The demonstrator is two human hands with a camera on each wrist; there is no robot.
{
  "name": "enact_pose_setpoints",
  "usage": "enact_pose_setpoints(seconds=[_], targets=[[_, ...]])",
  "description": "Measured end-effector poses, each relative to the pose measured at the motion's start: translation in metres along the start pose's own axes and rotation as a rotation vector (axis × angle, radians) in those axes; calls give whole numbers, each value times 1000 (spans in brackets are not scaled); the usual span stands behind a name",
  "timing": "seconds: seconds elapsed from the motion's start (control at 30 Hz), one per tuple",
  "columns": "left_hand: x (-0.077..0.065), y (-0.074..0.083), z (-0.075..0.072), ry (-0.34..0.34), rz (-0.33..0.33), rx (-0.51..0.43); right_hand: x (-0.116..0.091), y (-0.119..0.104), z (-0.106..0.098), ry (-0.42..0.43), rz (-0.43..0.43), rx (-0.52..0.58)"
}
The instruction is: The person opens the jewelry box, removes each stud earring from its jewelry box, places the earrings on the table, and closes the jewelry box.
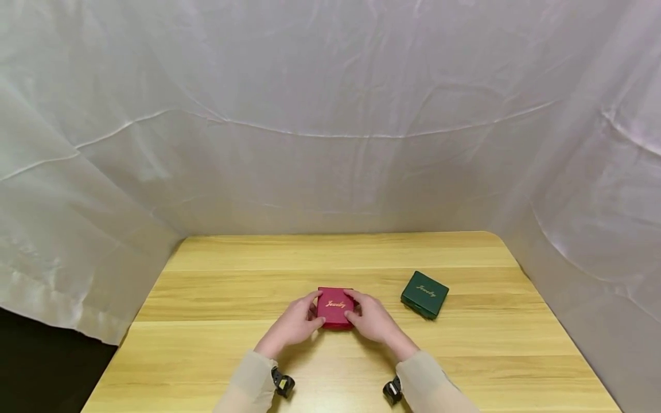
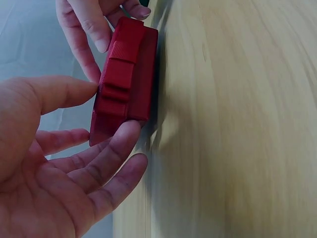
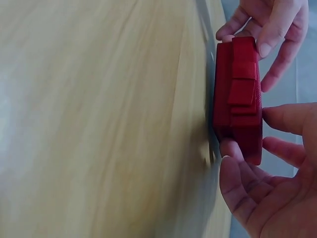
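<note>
A small red jewelry box (image 1: 334, 308) with gold lettering on its lid is between my two hands, near the middle of the table. My left hand (image 1: 296, 322) grips its left side, thumb and fingertips at the edges. On the opposite side my right hand (image 1: 374, 319) grips it in the same manner. Both wrist views show a ribbon bow (image 2: 119, 74) across the box's front face. The lid looks closed, and what is inside is hidden. To the right of my right hand lies a dark green jewelry box (image 1: 425, 294), turned at an angle and touched by neither hand.
The light wooden table (image 1: 217, 298) runs back to a pale hanging cloth (image 1: 330, 178), which also rises along both sides. A dark area (image 1: 46, 361) shows beyond the table at the lower left.
</note>
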State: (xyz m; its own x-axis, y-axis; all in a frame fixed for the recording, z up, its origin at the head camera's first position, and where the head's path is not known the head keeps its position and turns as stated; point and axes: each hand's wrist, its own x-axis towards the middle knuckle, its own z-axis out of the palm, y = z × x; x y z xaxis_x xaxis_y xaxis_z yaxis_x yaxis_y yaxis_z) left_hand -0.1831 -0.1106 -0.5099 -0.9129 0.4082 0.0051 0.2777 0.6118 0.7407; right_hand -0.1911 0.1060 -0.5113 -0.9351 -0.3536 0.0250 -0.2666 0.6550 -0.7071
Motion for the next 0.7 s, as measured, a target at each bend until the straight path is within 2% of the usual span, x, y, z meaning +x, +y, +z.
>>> enact_pose_setpoints(seconds=[0.4, 0.7], targets=[[-7, -8, -8, 2, -15, -9, 8, -2, 6, -44, -25, 38], [-8, -11, -8, -9, -24, -2, 7, -3, 8, -47, -21, 24]])
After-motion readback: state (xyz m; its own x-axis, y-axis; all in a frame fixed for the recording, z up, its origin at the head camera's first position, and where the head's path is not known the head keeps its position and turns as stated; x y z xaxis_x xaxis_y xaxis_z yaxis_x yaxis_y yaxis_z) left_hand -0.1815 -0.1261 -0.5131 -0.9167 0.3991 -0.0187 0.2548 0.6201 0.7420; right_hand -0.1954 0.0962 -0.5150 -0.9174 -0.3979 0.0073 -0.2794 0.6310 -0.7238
